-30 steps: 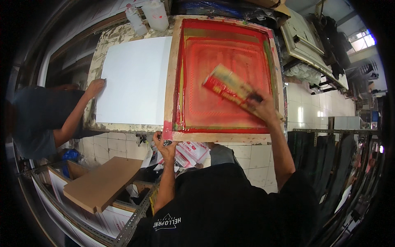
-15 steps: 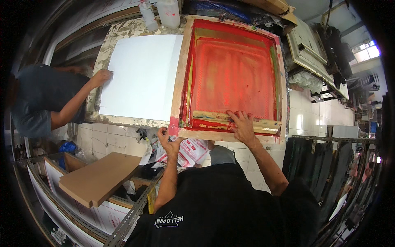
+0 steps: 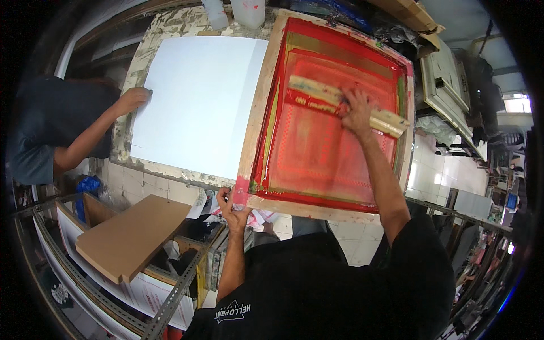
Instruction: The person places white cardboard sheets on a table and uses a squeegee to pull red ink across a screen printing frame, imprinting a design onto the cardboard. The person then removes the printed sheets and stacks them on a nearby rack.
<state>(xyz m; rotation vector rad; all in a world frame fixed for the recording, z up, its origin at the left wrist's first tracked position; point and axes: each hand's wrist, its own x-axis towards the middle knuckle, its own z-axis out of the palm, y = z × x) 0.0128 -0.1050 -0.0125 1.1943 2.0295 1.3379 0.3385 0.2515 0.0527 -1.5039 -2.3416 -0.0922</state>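
A wooden-edged printing screen (image 3: 258, 133) lies on the table, its mesh smeared with wet red ink and thick red along the borders. My right hand (image 3: 358, 113) grips a long wooden squeegee (image 3: 314, 90), which lies slanted across the upper part of the mesh with red ink along its lower side. My left hand (image 3: 232, 211) holds the screen's near left corner, the fingers on the outer side and the thumb under the near edge. Left of the screen lies a large white sheet (image 3: 192, 107).
A co-worker's hand (image 3: 133, 100) touches the sheet's left edge. Translucent plastic containers (image 3: 248, 12) stand at the table's far side. Below left, a brown cardboard piece (image 3: 136, 235) rests over a metal-framed rack (image 3: 170, 306). Another table (image 3: 445, 90) stands at right.
My right hand has moved the squeegee from the screen's near edge to its upper part, and it now slants. My left hand stays at the corner. The view has shifted slightly.
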